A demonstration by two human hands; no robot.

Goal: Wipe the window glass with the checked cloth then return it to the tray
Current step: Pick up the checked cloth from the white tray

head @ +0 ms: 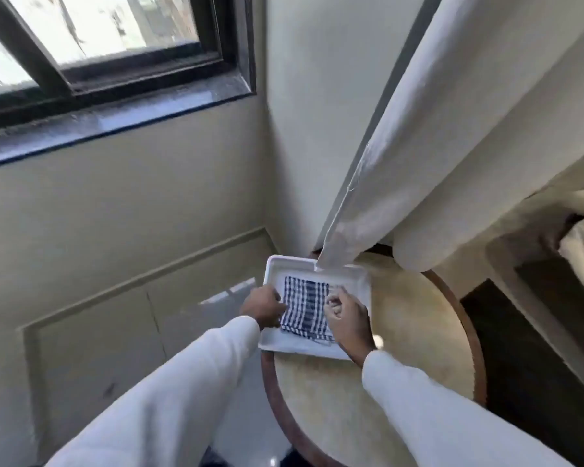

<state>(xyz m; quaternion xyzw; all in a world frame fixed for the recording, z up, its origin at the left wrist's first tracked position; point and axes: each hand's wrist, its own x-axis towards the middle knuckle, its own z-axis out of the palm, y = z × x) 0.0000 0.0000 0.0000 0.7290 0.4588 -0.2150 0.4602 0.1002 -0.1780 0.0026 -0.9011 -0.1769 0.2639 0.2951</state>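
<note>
The folded blue-and-white checked cloth (304, 305) lies flat inside the shallow white tray (317, 350), below the dark-framed window glass (108, 25).

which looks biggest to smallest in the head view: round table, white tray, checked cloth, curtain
1. curtain, though it hangs nearer the camera, which inflates it
2. round table
3. white tray
4. checked cloth, folded inside the tray, between both hands

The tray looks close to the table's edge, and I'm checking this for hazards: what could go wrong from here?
1. The white tray overhangs the round table on its left; pressing there could tip it.
2. The curtain hem hangs onto the tray's far rim and could snag as the checked cloth lifts.
3. Left hand and right hand only touch the cloth's edges; it may slip.
</note>
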